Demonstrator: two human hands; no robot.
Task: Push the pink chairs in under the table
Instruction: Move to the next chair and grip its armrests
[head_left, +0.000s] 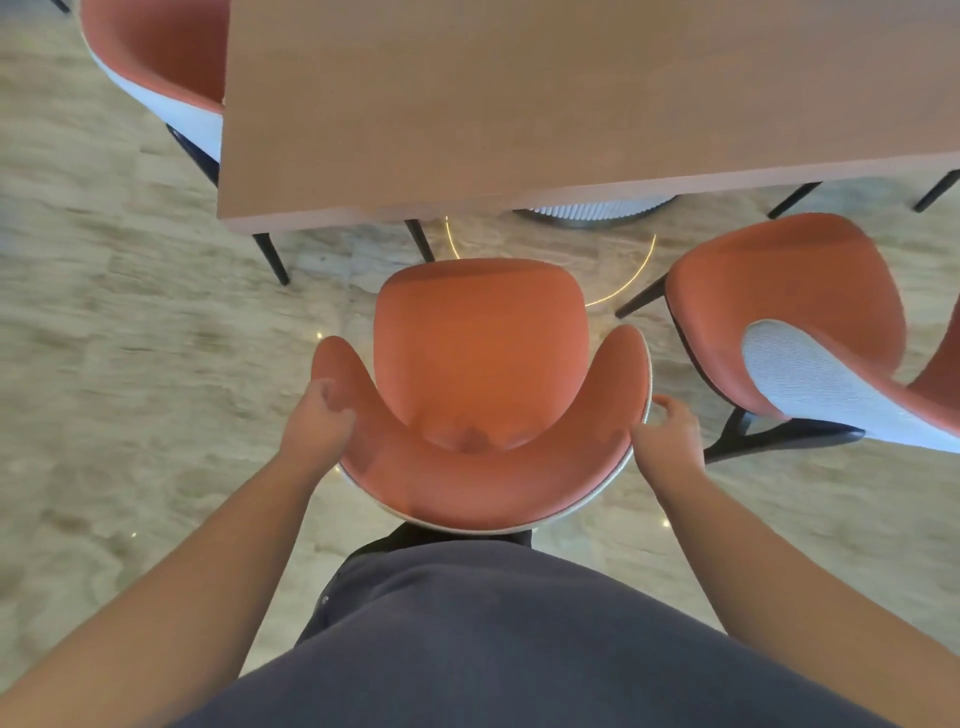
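A pink chair (478, 364) with a curved backrest stands right in front of me, its seat just short of the wooden table's (519, 104) near edge. My left hand (319, 421) grips the left side of the backrest, thumb over the rim. My right hand (667, 434) is at the right side of the backrest, fingers curled round its outer edge. A second pink chair (789, 312) stands to the right, turned at an angle and clear of the table. A third pink chair (156, 62) at the far left sits partly under the table.
The floor (130, 338) is pale marbled stone. Black chair legs (270, 257) show under the table's near edge, and a white ribbed table base (597, 210) sits beneath the middle. My dark trousers fill the lower part of the view.
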